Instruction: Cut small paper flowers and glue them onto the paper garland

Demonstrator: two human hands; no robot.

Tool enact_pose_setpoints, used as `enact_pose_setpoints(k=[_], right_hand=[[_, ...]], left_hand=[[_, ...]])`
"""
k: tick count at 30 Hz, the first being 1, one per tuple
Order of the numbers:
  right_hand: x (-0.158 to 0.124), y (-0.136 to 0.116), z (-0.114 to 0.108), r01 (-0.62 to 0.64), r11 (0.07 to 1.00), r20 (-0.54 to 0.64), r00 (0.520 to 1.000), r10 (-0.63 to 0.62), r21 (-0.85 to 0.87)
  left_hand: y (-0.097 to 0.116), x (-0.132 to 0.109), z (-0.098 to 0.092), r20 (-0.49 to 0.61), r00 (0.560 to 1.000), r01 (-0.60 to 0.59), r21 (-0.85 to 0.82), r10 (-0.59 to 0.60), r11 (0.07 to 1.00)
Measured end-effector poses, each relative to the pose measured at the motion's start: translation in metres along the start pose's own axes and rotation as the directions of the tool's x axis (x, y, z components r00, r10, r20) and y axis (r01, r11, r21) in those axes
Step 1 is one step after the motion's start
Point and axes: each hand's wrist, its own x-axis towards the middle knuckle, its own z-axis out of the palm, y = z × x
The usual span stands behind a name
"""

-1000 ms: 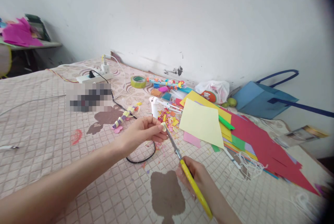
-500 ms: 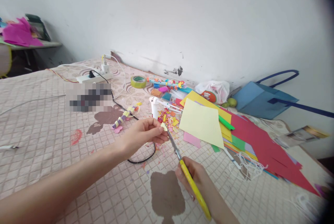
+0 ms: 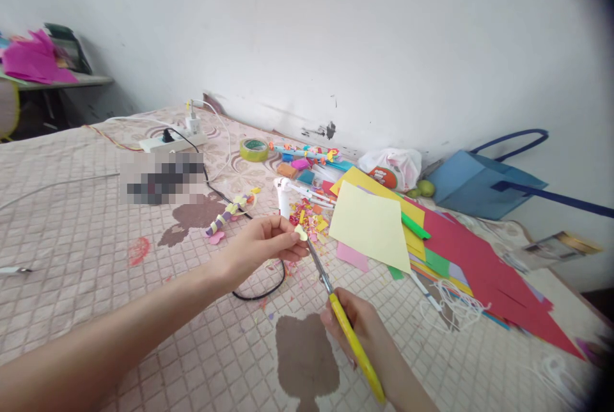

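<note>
My left hand (image 3: 266, 242) pinches a small pale yellow paper piece (image 3: 300, 232) between thumb and fingers above the bed. My right hand (image 3: 361, 329) grips yellow-handled scissors (image 3: 344, 322), whose metal blades reach up to the paper piece. Just beyond the hands lies a heap of small coloured paper scraps (image 3: 309, 217) beside a white glue gun (image 3: 283, 196). A pale yellow sheet (image 3: 369, 225) tops a stack of coloured paper to the right.
A patterned bedspread (image 3: 96, 245) covers the surface. A black cable (image 3: 259, 287) loops below my left hand. A tape roll (image 3: 254, 150), power strip (image 3: 173, 141), white plastic bag (image 3: 393, 167), blue bag (image 3: 484, 182) and red paper (image 3: 484, 265) lie around. White string (image 3: 455, 303) trails at right.
The paper piece has turned slightly in my left fingers against the scissor blades. Both hands stay nearly in place.
</note>
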Motion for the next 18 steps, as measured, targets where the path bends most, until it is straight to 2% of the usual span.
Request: enact_pose_setpoints(k=[8, 18], right_hand=[[-0.001, -0.001, 0.0, -0.005, 0.999, -0.018, 1.0, 0.005, -0.032], [0.003, 0.009, 0.001, 0.019, 0.999, 0.007, 1.0, -0.019, -0.033]], left_hand=[[0.002, 0.0, -0.001, -0.013, 1.0, -0.009, 0.003, 0.009, 1.0], [0.003, 0.0, 0.0, 0.0, 1.0, -0.021, 0.038, 0.021, 0.999]])
